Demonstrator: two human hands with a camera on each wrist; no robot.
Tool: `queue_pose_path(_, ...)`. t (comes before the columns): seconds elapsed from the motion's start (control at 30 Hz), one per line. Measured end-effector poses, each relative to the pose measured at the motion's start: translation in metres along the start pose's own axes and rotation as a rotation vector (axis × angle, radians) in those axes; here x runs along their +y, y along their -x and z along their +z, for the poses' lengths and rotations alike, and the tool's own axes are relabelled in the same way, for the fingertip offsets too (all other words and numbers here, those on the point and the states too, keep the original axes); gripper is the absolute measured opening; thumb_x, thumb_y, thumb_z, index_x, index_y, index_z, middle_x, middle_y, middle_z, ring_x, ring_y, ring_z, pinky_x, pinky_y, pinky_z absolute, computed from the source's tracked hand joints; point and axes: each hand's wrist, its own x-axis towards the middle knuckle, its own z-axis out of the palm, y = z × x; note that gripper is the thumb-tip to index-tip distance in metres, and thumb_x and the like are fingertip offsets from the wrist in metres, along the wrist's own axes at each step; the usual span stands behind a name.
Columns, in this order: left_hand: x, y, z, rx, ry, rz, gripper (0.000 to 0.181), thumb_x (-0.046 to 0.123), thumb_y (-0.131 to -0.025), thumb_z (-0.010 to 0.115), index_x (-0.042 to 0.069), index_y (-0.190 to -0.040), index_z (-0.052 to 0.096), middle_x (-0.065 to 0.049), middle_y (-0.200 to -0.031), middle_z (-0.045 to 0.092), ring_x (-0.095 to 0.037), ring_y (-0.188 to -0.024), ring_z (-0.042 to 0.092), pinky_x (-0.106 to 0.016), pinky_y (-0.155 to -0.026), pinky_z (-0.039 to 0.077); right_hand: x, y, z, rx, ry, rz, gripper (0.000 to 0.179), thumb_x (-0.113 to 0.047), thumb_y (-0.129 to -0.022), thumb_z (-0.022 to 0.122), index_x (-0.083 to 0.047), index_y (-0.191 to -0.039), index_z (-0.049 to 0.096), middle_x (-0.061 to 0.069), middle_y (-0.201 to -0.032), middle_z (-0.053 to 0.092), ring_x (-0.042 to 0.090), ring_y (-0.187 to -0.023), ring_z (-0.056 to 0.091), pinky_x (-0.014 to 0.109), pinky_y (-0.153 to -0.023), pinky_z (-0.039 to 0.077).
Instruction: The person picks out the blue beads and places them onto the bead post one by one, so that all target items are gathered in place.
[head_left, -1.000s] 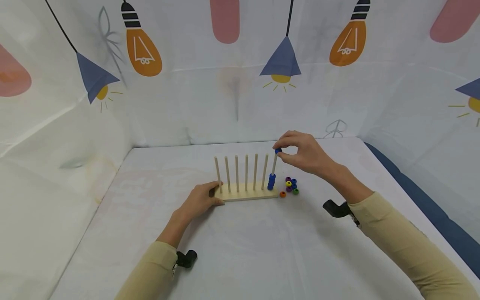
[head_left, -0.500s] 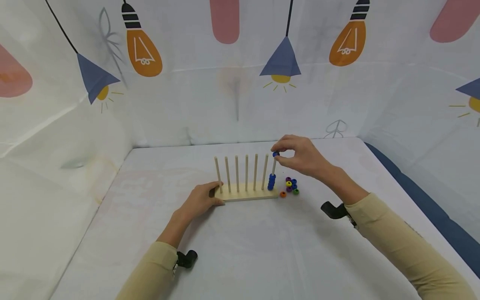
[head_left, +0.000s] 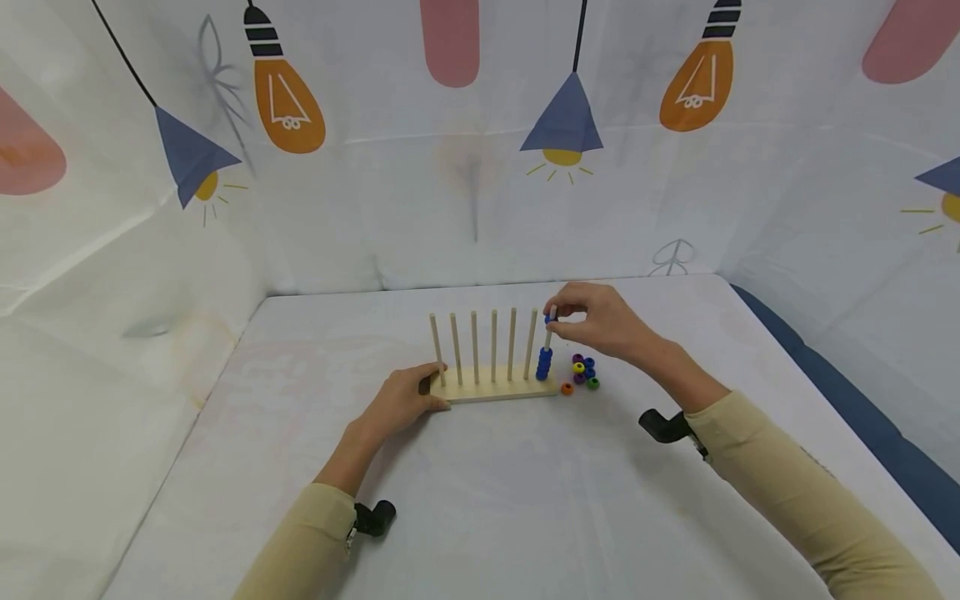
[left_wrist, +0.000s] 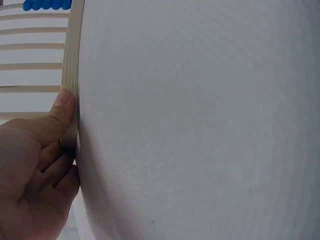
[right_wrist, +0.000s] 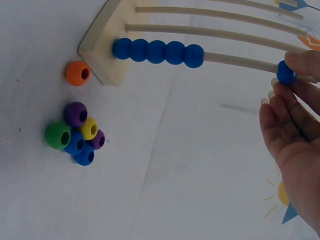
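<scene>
A wooden peg rack (head_left: 495,389) with a row of upright pegs stands on the white table. My left hand (head_left: 401,402) grips the left end of its base, and in the left wrist view the thumb (left_wrist: 62,102) presses along the base's edge. At the rack's right end, my right hand (head_left: 603,318) pinches a blue bead (right_wrist: 286,72) threaded on the upper part of the rightmost peg. Lower on that peg, several blue beads (right_wrist: 156,52) are stacked against the base. A stretch of bare peg separates them from the pinched bead.
Right of the rack lies a cluster of loose beads, among them a yellow bead (right_wrist: 89,128), a green bead (right_wrist: 58,135) and purple ones. An orange bead (right_wrist: 77,73) lies closer to the base. A printed cloth wall (head_left: 420,217) rises behind the table.
My right hand has lowered the pinched blue bead from the peg's tip a short way down, so the tip now shows above it. The left hand and rack have stayed put.
</scene>
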Motion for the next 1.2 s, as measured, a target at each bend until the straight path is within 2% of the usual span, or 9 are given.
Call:
queue_pose_path(0.27, 0.003, 0.001, -0.001, 0.0, 0.008, -0.017, 0.066, 0.03, -0.085, 0.08, 0.015, -0.144, 0.054, -0.008, -0.146, 0.056, -0.029, -0.142, 0.045, -0.049, -0.116, 0.038, 0.007, 0.003, 0.011, -0.039, -0.002, 0.041, 0.012, -0.015, -0.088, 0.075, -0.011, -0.098, 0.072, 0.003, -0.1, 0.068, 0.025, -0.097, 0.065, 0.043, -0.093, 0.056)
queue_pose_path(0.43, 0.003, 0.002, -0.001, -0.005, 0.004, -0.028, 0.067, 0.03, -0.084, 0.08, 0.016, -0.144, 0.053, -0.008, -0.146, 0.056, -0.029, -0.142, 0.044, -0.049, -0.116, 0.038, 0.013, 0.004, 0.018, -0.052, -0.009, 0.035, 0.011, -0.014, -0.087, 0.076, -0.011, -0.096, 0.071, 0.002, -0.099, 0.068, 0.02, -0.095, 0.064, 0.045, -0.091, 0.057)
queue_pose_path(0.6, 0.003, 0.002, -0.001, -0.009, 0.005, -0.033, 0.067, 0.031, -0.085, 0.079, 0.016, -0.144, 0.053, -0.008, -0.147, 0.055, -0.029, -0.143, 0.044, -0.049, -0.117, 0.037, 0.019, 0.006, 0.024, -0.059, -0.038, 0.02, 0.011, -0.01, -0.087, 0.075, -0.01, -0.097, 0.072, 0.004, -0.101, 0.069, 0.021, -0.095, 0.065, 0.05, -0.09, 0.056)
queue_pose_path(1.2, 0.003, -0.001, -0.001, -0.004, -0.008, -0.034, 0.066, 0.031, -0.084, 0.08, 0.017, -0.143, 0.054, -0.009, -0.147, 0.055, -0.03, -0.143, 0.044, -0.049, -0.116, 0.037, 0.026, 0.009, 0.036, -0.087, -0.073, 0.068, 0.018, -0.009, -0.087, 0.075, -0.003, -0.104, 0.072, 0.006, -0.101, 0.071, 0.02, -0.094, 0.066, 0.045, -0.089, 0.057)
